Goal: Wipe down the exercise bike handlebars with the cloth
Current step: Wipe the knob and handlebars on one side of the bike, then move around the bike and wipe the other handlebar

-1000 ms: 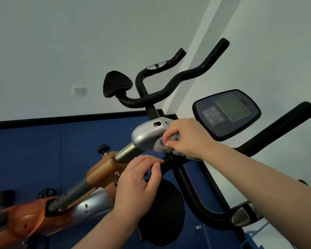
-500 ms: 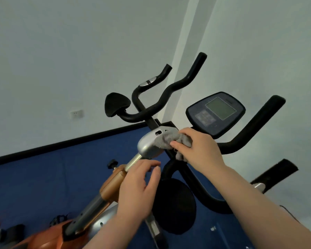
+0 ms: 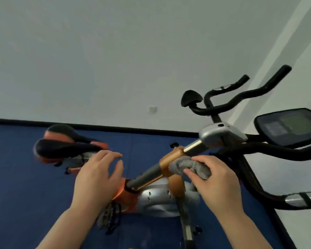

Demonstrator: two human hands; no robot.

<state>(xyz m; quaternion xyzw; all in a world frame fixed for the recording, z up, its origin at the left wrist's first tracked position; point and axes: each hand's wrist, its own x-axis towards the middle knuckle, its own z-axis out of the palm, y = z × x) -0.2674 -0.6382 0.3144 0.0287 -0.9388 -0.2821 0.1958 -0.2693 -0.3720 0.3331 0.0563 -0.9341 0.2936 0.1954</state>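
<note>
Cloth [image 3: 190, 167] moved down to orange collar [image 3: 171, 159]

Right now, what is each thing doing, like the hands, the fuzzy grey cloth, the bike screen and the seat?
Right hand: grips the cloth.
Fuzzy grey cloth: bunched, pressed against the orange clamp on the post.
Orange clamp: cloth on its right side.
Left hand: fingers loosely spread, holds nothing.
Black curved handlebars: bare, no hand on them.
Dark oval console screen: blank.
Black and orange saddle: nobody on it.
</note>
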